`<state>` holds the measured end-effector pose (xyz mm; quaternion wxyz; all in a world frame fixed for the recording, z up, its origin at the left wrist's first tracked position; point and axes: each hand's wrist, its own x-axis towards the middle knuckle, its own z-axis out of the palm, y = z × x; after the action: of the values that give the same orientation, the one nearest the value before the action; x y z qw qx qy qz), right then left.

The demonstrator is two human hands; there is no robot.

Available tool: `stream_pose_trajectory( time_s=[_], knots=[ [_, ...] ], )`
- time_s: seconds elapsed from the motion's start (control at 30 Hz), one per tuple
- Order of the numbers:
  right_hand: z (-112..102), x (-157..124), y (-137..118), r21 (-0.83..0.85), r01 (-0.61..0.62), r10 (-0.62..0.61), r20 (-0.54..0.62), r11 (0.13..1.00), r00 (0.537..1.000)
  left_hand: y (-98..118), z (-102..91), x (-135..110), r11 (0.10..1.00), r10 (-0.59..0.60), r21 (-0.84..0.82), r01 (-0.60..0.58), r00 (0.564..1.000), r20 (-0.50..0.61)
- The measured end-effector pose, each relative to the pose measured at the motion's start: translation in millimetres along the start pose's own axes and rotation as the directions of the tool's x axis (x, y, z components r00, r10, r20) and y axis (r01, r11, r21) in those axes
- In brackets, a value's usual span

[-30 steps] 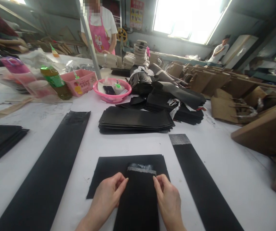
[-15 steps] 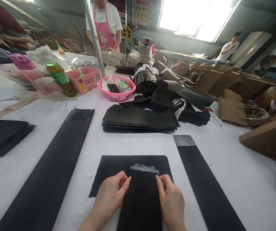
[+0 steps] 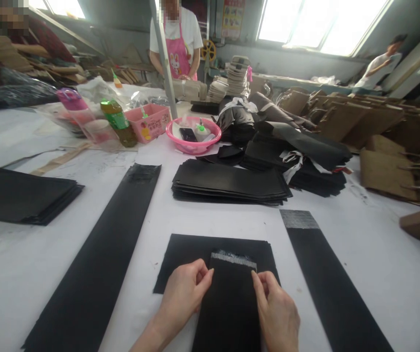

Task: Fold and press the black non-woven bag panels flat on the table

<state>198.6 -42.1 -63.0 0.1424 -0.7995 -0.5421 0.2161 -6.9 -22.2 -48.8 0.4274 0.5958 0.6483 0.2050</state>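
My left hand (image 3: 186, 293) and my right hand (image 3: 276, 308) pinch the two side edges of a narrow black paper strip (image 3: 230, 303) near its far end, which carries a shiny band of glue (image 3: 234, 258). The strip lies over a wider black sheet (image 3: 180, 254) on the white table (image 3: 30, 264). Both hands have their fingers curled closed on the strip's edges.
Long black strips lie to the left (image 3: 103, 259) and right (image 3: 330, 288). Black sheet stacks sit ahead (image 3: 228, 183) and at the far left (image 3: 19, 193). A pink bowl (image 3: 193, 137), a pink basket (image 3: 147, 122), a green bottle (image 3: 116, 120) and brown paper bags (image 3: 378, 142) stand beyond. A person in a pink apron (image 3: 177, 44) works behind.
The view has swung to the left, so everything appears shifted right. My hands keep the same grip on the strip, which sits in much the same place on the black sheet.
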Motion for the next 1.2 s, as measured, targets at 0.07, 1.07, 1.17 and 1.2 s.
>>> stream_pose_trajectory(
  time_s=[0.07,1.07,1.17,1.2],
  knots=[
    [-0.5,-0.1,-0.5,0.002,0.001,-0.001,-0.007,1.0,1.0,-0.6,0.2,0.5,1.0,0.001,0.007,-0.001,1.0,-0.004],
    [-4.8,1.1,-5.1,-0.021,-0.079,0.08,0.068,0.997,0.995,-7.1,3.9,5.8,0.997,-0.032,-0.072,0.034,0.999,0.027],
    [-3.3,1.7,-5.5,-0.025,-0.078,0.08,0.058,0.997,0.995,-7.5,4.4,5.4,0.997,-0.034,-0.065,0.036,0.999,0.034],
    [-2.8,1.7,-5.7,-0.022,-0.073,0.074,0.053,0.997,0.996,-8.0,4.7,5.4,0.997,-0.035,-0.063,0.037,0.999,0.034]
  ],
)
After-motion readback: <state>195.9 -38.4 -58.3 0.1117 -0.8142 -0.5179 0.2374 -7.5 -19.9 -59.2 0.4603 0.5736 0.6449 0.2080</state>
